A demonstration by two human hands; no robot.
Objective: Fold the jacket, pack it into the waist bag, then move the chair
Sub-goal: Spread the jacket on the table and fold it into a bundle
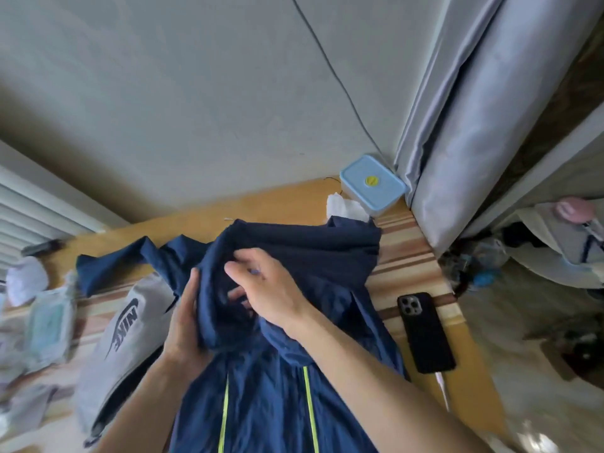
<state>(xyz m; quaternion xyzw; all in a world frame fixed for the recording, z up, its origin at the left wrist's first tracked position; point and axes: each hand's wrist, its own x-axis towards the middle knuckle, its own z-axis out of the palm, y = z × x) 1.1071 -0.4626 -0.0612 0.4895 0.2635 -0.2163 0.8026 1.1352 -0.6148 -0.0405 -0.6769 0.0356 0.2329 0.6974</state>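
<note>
The navy jacket (287, 371) is lying spread across the striped bench (408, 266), its yellow-green zip lines running toward the viewer and one sleeve trailing off to the left. Its upper part is being bunched up between both hands. The fabric is being gripped from the left by the left hand (186, 325), fingers curled round the gathered fold. The bundle is being pinched from above by the right hand (264, 289), thumb and fingertips pressed into the cloth. The grey waist bag (121, 341) is lying just left of the jacket, partly under it. A black phone (425, 331) is lying face down just right of the jacket. A blue box (372, 184) is sitting at the far edge, beside the curtain (474, 125).
</note>
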